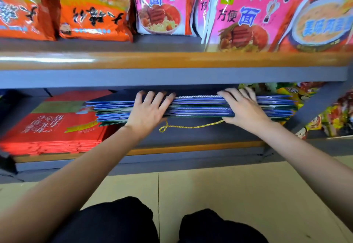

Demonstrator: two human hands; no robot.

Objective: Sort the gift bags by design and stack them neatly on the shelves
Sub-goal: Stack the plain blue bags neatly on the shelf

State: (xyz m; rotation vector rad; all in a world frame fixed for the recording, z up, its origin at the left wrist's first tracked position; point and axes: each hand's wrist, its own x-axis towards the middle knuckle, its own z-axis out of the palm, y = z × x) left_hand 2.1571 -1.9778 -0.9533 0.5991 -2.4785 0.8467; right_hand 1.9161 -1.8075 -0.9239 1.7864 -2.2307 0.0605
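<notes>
Black-clad knees (133, 221) (red bags (51, 134) beside blue stack (200, 107))

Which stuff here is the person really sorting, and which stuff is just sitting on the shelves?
Part of the job:
- blue gift bag stack, left hand and right hand on it
- red gift bag stack
- gold cord handle

Just sitting there:
- pink noodle packs
- orange snack packs

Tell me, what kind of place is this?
Probably a small shop or its stockroom: metal shelving holds packaged goods above, with flat stacks of blue gift bags and red gift bags below.
</notes>
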